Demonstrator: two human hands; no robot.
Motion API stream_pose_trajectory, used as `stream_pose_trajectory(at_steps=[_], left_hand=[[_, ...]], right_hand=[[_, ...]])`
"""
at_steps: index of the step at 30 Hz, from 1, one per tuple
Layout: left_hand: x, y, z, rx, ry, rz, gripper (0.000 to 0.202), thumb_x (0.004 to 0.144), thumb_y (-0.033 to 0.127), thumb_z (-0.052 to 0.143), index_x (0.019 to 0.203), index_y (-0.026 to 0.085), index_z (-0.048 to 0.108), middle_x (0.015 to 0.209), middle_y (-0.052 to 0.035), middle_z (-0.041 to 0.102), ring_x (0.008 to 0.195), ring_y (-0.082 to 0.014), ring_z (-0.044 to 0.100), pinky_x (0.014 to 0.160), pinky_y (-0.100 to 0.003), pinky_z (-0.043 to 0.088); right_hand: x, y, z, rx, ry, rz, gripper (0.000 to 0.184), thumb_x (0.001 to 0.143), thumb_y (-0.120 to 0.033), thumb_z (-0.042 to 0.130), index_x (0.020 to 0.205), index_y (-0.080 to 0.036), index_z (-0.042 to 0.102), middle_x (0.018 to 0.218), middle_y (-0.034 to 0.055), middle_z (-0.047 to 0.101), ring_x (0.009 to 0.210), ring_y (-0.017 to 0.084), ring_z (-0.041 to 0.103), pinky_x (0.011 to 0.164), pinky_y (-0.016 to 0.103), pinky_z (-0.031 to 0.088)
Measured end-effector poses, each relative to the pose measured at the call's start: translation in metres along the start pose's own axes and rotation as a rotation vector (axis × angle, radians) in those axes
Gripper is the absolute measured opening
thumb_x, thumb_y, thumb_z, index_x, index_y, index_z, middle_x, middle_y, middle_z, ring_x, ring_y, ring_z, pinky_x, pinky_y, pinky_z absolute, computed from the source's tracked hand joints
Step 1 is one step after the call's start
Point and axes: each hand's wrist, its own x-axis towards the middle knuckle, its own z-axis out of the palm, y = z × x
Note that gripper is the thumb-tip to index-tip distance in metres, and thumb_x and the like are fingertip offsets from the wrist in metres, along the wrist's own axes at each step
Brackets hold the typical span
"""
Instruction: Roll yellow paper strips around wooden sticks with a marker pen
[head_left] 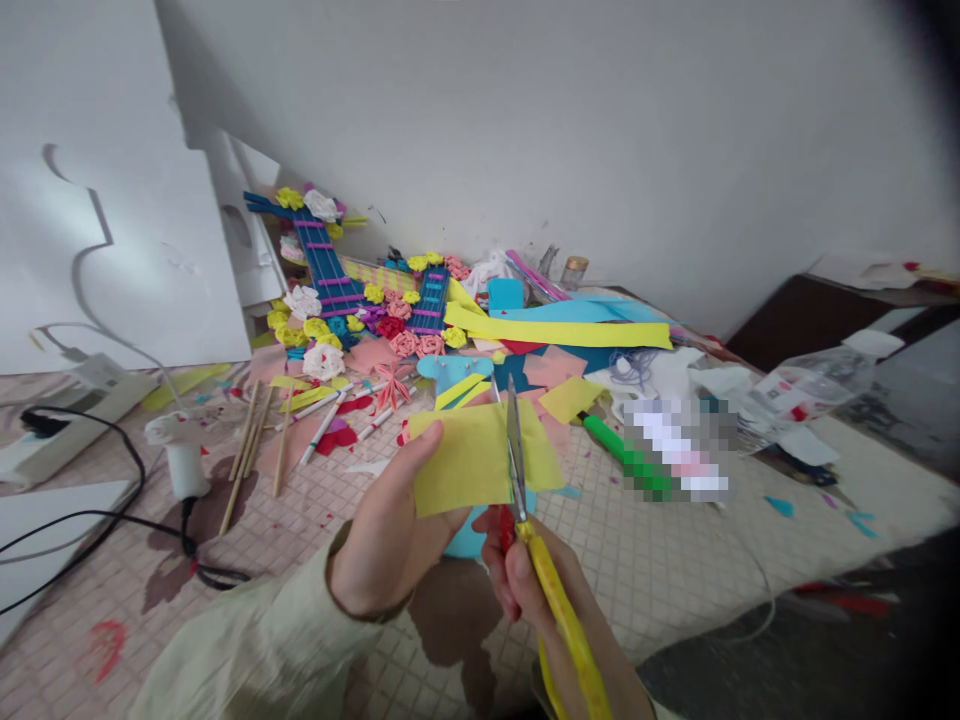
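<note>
My left hand [386, 540] pinches a square of yellow paper [469, 460] by its left edge, thumb on top, holding it up above the floor. In my right hand [536, 590] are yellow-handled scissors [559, 600]. Their metal blades [515, 450] point away from me and cross the yellow paper near its right side. A light blue paper piece [469, 540] lies just under the hands.
Colourful paper strips, paper flowers [390, 320] and blue woven frames [326, 265] are heaped by the wall. A green marker [611, 445], wooden sticks [251, 445], a glue gun [180, 450] with black cable, and a power strip [67, 415] lie around. White boards lean at left.
</note>
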Motion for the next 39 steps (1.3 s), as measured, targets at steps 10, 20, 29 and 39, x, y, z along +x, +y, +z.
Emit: stream_pose_trajectory(at_steps=[10,20,29,39], left_hand=[[0.000,-0.006,-0.001,-0.038,0.024,0.030,0.030,0.084,0.025,0.042,0.104,0.014,0.062,0.099,-0.0070,0.068,0.103,-0.0227,0.057,0.086,-0.031,0.044],[0.001,-0.007,-0.001,-0.089,0.030,0.041,0.027,0.085,0.022,0.041,0.095,0.013,0.065,0.087,-0.0059,0.070,0.086,-0.0183,0.064,0.072,-0.025,0.050],[0.002,-0.006,-0.003,-0.065,0.051,0.024,0.026,0.083,0.023,0.044,0.095,0.014,0.065,0.091,-0.0061,0.069,0.097,-0.0208,0.060,0.081,-0.028,0.048],[0.003,-0.005,-0.002,-0.061,0.040,0.038,0.026,0.083,0.024,0.044,0.093,0.012,0.065,0.090,-0.0071,0.070,0.090,-0.0198,0.062,0.080,-0.027,0.048]], right_hand=[[0.000,-0.008,0.001,-0.029,0.013,-0.004,0.050,0.081,-0.062,0.033,0.091,-0.018,0.052,0.057,-0.0036,0.038,0.052,0.011,0.037,0.049,0.026,0.029],[0.001,-0.009,0.002,-0.024,0.025,-0.051,0.045,0.084,-0.059,0.033,0.086,-0.019,0.053,0.060,-0.0023,0.043,0.054,0.011,0.039,0.052,0.026,0.032],[-0.001,-0.006,0.003,-0.002,-0.001,-0.013,0.047,0.083,-0.060,0.032,0.088,-0.018,0.052,0.059,-0.0032,0.041,0.053,0.011,0.037,0.051,0.026,0.029],[0.002,0.001,0.001,-0.045,-0.010,0.015,0.049,0.082,-0.062,0.031,0.086,-0.017,0.051,0.056,-0.0040,0.037,0.051,0.010,0.035,0.049,0.025,0.027]])
